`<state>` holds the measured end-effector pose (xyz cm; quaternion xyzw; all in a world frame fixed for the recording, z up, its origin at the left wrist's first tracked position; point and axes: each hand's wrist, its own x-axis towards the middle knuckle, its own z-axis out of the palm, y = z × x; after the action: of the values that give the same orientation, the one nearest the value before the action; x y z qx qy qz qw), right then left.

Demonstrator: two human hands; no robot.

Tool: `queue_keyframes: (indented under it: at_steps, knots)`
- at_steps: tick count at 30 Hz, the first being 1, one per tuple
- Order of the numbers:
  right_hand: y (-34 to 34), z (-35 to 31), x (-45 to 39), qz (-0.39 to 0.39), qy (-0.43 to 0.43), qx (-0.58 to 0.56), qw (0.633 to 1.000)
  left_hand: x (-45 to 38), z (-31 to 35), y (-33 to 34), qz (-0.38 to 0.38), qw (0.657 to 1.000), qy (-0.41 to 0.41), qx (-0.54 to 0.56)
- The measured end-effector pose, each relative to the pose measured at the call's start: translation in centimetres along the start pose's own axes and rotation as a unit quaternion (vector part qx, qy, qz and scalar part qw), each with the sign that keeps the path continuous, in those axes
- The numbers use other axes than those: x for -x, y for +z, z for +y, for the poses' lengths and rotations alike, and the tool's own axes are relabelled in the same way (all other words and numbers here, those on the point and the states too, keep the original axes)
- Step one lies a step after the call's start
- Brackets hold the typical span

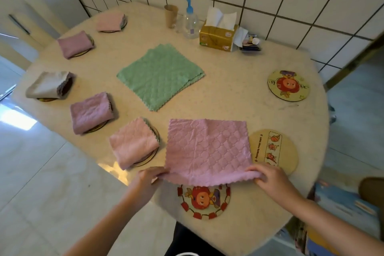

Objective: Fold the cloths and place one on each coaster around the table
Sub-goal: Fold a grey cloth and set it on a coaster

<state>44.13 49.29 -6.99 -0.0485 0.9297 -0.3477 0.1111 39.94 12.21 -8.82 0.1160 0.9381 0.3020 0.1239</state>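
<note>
At the near edge of the worktop (239, 97), a pink quilted cloth (207, 151) lies spread flat, its near hem lifted by both hands: the left hand (148, 181) has its grip pinching the near left corner, the right hand (274, 181) pinching the near right corner. The raised hem overhangs the top of a cartoon coaster (204, 203); a pale coaster (276, 149) lies just beside the cloth's right edge, and a third bare coaster (288, 85) sits farther right. Five folded cloths rest on coasters along the left side, the nearest light pink (133, 143). A green cloth (160, 77) lies unfolded at the centre. A tissue box (218, 36) stands by the tiled wall.
</note>
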Motion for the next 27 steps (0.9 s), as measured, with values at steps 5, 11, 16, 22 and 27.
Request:
queue_keyframes:
  at_steps: [5, 11, 16, 22, 27]
  knots:
    - [-1.6, -0.7, -4.6, 0.124, 0.095, -0.115, 0.981, -4.6, 0.7, -1.7, 0.047, 0.966, -0.142, 0.212]
    - [-1.9, -0.3, -11.1, 0.150, 0.234, -0.174, 0.945, -11.3, 2.6, -2.1, 0.097, 0.923, -0.252, 0.274]
    - [-0.7, 1.9, -14.4, 0.134, 0.322, -0.159, 0.924, -14.4, 3.1, -1.8, 0.081, 0.944, -0.275, 0.164]
    - [-0.3, 2.2, -15.4, 0.125, 0.343, -0.141, 0.920, -16.4, 1.3, -0.3, 0.078, 0.925, -0.322, 0.186]
    - [-0.7, 1.9, -15.7, 0.116, 0.344, -0.140, 0.921, -16.9, 1.0, -0.3, 0.073, 0.934, -0.321, 0.142]
